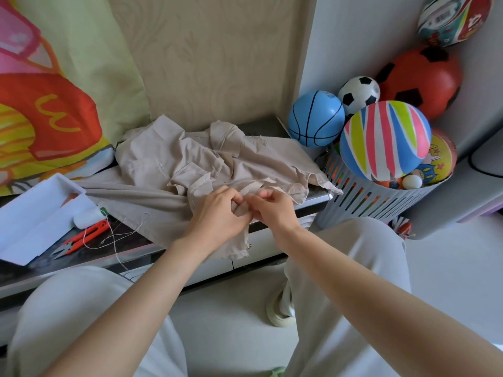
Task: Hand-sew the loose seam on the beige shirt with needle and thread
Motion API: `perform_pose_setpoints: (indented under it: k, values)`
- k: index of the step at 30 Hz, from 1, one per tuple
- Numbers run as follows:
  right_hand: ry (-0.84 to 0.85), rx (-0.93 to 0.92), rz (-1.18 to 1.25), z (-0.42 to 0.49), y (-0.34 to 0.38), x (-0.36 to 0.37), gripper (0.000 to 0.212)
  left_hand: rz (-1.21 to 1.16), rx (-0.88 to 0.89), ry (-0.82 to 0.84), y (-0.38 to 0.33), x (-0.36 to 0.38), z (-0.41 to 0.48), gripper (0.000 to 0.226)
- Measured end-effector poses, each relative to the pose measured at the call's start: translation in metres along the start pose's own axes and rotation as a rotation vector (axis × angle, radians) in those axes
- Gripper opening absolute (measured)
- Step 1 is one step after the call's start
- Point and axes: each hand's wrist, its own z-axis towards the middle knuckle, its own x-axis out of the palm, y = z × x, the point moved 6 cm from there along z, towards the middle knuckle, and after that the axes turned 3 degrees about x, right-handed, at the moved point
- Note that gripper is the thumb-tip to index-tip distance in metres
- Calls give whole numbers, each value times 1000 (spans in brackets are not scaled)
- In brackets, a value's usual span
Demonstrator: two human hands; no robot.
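Note:
The beige shirt (190, 159) lies crumpled on a low dark-topped table (130, 240), one part hanging over the front edge. My left hand (217, 216) grips a fold of the shirt near the table's front edge. Right beside it, my right hand (272, 208) pinches the same fold, fingers curled; no needle can be made out between them. A white thread spool (88, 217) sits at the left, and loose thread (117, 235) trails across the tabletop and over its edge.
Orange thread snips (81, 238) lie beside an open white box (35, 213) at the table's left. A grey slatted basket (375, 200) full of several balls stands at the right. A colourful cushion (40, 104) leans at the back left. My knees are below the table.

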Motion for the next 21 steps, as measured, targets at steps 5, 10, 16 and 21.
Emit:
perform_pose_setpoints:
  k: [5,10,16,21]
  values:
    - [66,-256,-266,-13,26,11,27,15,9,-71,6,-12,3,12]
    - [165,-640,-986,-23,46,31,62,33,78,-65,5,-23,5,16]
    - [208,-612,-1056,-6,61,44,15,-37,84,-68,7,-36,6,26]
    - [157,-605,-1096,3,71,48,13,137,-168,152,39,-37,12,22]
